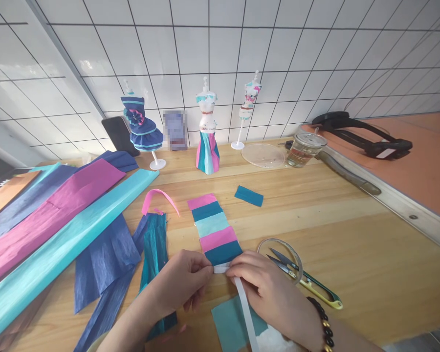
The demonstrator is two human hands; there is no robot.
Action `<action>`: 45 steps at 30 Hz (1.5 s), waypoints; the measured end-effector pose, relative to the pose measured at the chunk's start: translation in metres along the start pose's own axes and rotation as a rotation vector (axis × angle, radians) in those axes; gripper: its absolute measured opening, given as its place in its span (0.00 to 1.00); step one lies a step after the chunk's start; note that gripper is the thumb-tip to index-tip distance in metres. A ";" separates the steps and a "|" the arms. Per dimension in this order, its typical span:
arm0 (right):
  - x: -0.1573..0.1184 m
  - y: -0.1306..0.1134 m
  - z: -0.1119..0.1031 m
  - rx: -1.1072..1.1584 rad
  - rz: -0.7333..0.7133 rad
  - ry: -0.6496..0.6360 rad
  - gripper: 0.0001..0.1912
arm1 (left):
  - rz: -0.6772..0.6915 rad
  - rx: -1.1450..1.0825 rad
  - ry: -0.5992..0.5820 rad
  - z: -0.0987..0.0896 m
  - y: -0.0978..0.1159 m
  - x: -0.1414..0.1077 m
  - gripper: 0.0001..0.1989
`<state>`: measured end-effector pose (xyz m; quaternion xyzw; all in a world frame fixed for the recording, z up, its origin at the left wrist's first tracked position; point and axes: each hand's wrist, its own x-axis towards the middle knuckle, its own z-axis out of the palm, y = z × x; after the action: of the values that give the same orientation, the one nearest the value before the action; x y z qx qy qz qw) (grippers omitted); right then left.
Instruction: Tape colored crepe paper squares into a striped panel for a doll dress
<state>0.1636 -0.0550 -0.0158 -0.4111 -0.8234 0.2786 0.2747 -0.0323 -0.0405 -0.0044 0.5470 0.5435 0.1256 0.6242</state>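
Note:
A striped strip of crepe paper (213, 226) in pink, dark teal and light aqua lies flat before me. At its near edge, my left hand (178, 286) pinches the end of a narrow white tape (246, 313). My right hand (269, 288) is closed on the same tape, its fingertips at the strip's near right corner. The tape's free length trails toward me from beneath those fingers. Below it sits a light teal paper piece (225, 325), partly covered by my right hand. Between the two hands, a short bit of tape runs along the dark teal band.
Snips (315, 288) and a clear ring (297, 259) rest at right. Coloured crepe sheets (77, 195) spread over the left. Three small dress forms (207, 115) stand by the tiled wall. A lidded cup (304, 149), a phone (119, 134) and a dark teal scrap (249, 195) are also there.

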 end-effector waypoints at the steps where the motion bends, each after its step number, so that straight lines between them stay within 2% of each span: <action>1: 0.000 0.000 0.000 -0.002 -0.001 0.001 0.14 | 0.004 0.000 0.001 0.000 0.000 0.000 0.15; 10: 0.001 -0.001 -0.001 -0.019 -0.011 0.005 0.13 | 0.006 -0.020 -0.032 -0.012 0.000 -0.008 0.15; 15: 0.001 -0.003 -0.002 -0.039 -0.003 -0.006 0.14 | -0.012 -0.022 -0.053 -0.009 0.002 -0.006 0.14; 20: 0.002 -0.003 -0.003 -0.038 0.007 -0.017 0.13 | -0.051 -0.002 0.018 -0.003 0.002 -0.004 0.10; 24: 0.001 -0.003 -0.008 -0.013 -0.002 -0.033 0.09 | -0.049 0.012 0.026 -0.002 0.003 -0.003 0.08; 30: -0.006 0.002 -0.019 -0.135 -0.068 0.057 0.06 | -0.050 0.017 0.052 -0.001 0.001 0.000 0.08; 40: -0.026 0.026 -0.046 -0.366 0.198 0.242 0.15 | -0.066 0.058 0.065 0.000 -0.002 0.000 0.05; 45: -0.030 0.038 -0.059 -0.447 0.256 0.249 0.17 | -0.059 0.057 0.067 0.000 -0.003 0.000 0.06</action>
<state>0.2391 -0.0466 -0.0078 -0.5929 -0.7658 0.0697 0.2390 -0.0338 -0.0411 -0.0070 0.5436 0.5834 0.1097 0.5934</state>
